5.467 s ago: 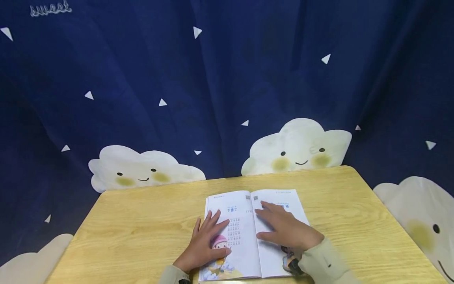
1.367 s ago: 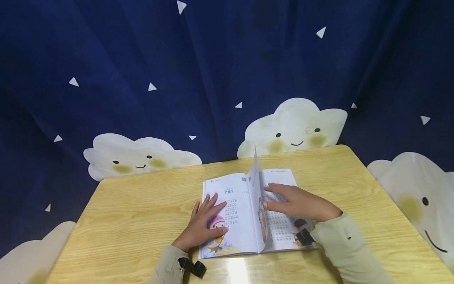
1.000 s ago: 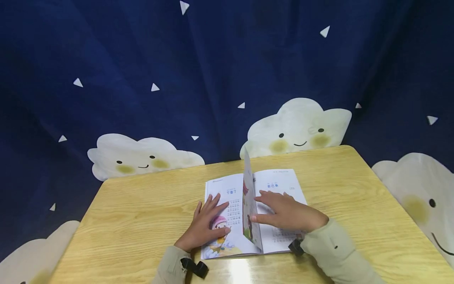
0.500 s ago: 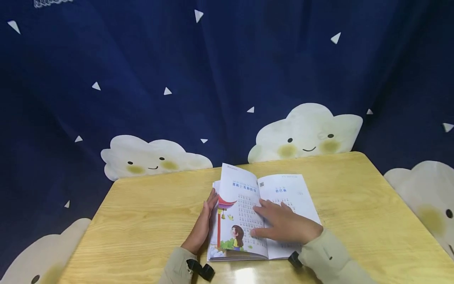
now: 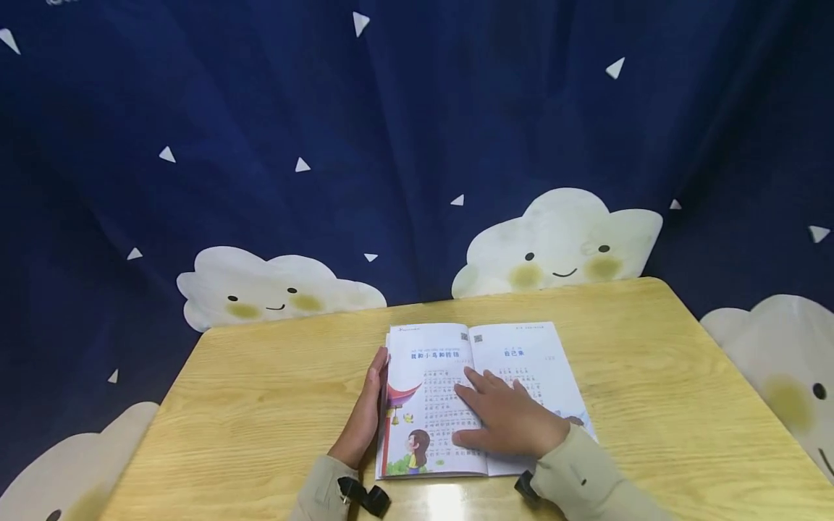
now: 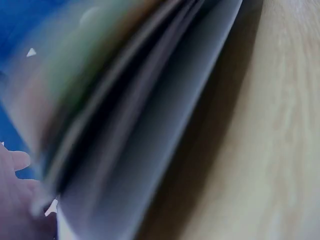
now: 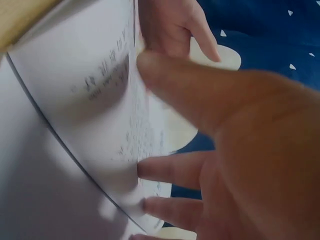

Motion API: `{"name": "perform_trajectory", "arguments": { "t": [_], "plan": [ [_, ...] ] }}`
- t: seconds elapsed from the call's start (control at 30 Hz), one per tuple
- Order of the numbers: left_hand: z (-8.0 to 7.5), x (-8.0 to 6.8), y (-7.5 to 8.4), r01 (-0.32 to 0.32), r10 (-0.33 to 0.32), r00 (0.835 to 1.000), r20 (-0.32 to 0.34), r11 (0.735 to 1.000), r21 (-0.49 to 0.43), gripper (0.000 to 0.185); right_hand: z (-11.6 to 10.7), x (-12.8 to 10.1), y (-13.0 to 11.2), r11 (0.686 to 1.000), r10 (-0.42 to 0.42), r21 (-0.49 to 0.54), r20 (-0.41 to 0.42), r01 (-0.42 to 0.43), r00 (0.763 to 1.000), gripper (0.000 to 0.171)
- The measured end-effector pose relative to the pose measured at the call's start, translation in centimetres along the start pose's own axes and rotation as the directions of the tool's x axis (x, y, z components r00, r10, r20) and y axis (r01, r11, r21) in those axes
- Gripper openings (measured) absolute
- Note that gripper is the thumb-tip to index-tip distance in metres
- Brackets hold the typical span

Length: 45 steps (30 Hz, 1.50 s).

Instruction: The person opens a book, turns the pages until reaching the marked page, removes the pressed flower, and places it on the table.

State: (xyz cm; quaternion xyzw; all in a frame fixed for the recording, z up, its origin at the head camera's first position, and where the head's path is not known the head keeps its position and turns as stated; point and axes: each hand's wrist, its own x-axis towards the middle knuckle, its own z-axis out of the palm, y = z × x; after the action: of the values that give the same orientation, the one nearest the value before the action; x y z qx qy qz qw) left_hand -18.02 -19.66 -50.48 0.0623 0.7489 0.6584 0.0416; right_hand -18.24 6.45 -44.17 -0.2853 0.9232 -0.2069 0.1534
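An open picture book (image 5: 449, 362) lies on the wooden table, printed text on both pages and a drawn girl at the lower left. My right hand (image 5: 511, 416) rests across the middle fold, spread fingertips touching the left page's text. Along the book's outer left edge stands my left hand (image 5: 365, 409), turned on its side, fingers fairly straight. The left wrist view shows blurred page edges (image 6: 150, 115) slightly fanned above the tabletop. In the right wrist view, the thumb and fingers of the right hand (image 7: 240, 135) reach onto the page, with the left hand (image 7: 172, 25) beyond.
The wooden table (image 5: 274, 391) extends to both sides of the book. Behind it hangs a dark blue curtain (image 5: 417, 108) with white triangles and smiling clouds. Black straps with small cameras (image 5: 365, 496) sit at both wrists.
A page stood upright and has come over from right to left, now lying flat. My left hand has shifted off the left page to its outer edge; the right hand followed the page leftward.
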Motion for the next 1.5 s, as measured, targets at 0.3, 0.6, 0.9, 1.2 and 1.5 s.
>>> {"name": "perform_trajectory", "arguments": {
  "t": [0.3, 0.6, 0.9, 1.2, 1.5],
  "plan": [
    [0.3, -0.5, -0.6, -0.039, 0.039, 0.999, 0.001, 0.987, 0.157, 0.057, 1.0, -0.2, -0.9, 0.997, 0.008, -0.077, -0.052, -0.012, 0.999, 0.072],
    [-0.3, -1.2, -1.0, -0.142, 0.122, 0.99, 0.075, 0.877, 0.459, 0.091, 1.8, 0.5, -1.5, 0.986, -0.045, -0.164, -0.096, 0.028, 0.994, 0.071],
    [-0.2, -0.8, -0.8, -0.241, 0.178, 0.97, 0.163, 0.758, 0.606, 0.081, 1.1, 0.5, -1.3, 0.986, -0.052, -0.161, -0.088, 0.037, 0.995, 0.071],
    [0.4, -0.5, -0.7, -0.249, 0.168, 0.968, 0.187, 0.736, 0.629, 0.075, -0.1, 0.3, 0.1, 1.0, 0.0, -0.025, -0.079, -0.002, 0.997, 0.07],
    [0.4, -0.3, -0.9, -0.243, 0.173, 0.97, 0.172, 0.728, 0.642, 0.076, -2.7, 0.0, 2.8, 0.997, 0.07, 0.027, -0.129, -0.067, 0.989, 0.076]
  ]
}}
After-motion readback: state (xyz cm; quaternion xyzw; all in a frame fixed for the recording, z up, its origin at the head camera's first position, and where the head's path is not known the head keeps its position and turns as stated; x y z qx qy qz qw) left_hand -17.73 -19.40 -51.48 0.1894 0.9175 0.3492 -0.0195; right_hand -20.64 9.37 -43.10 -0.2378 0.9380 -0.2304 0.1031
